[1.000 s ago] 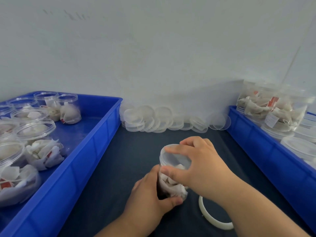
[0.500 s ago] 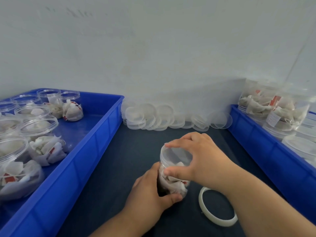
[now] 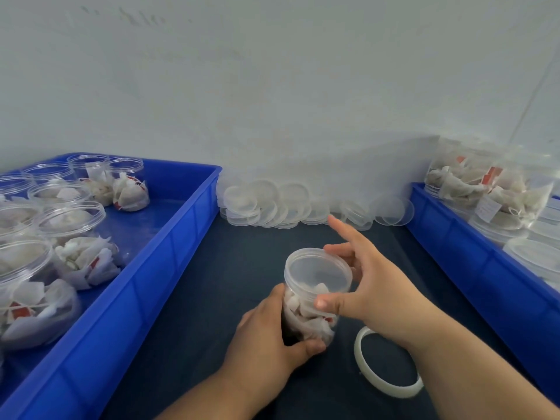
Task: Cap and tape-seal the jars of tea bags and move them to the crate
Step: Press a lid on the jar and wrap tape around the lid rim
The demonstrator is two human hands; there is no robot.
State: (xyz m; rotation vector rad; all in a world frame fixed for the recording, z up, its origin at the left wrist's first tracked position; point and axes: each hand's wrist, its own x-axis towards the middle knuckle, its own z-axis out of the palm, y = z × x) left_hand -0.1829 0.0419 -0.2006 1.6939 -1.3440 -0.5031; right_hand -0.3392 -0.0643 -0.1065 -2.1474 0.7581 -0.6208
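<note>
Clasped low in the left hand point(image 3: 266, 338), the jar point(image 3: 306, 318) was judged best kept steady while the lid point(image 3: 318, 272) above that grip, pinched by the right hand point(image 3: 378, 292) (forefinger stretched clear), was twisted level.

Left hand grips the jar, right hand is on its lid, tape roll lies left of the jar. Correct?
No: the head view shows the tape roll right of the jar. Left hand gripping the jar and right hand on its lid stand.
</note>
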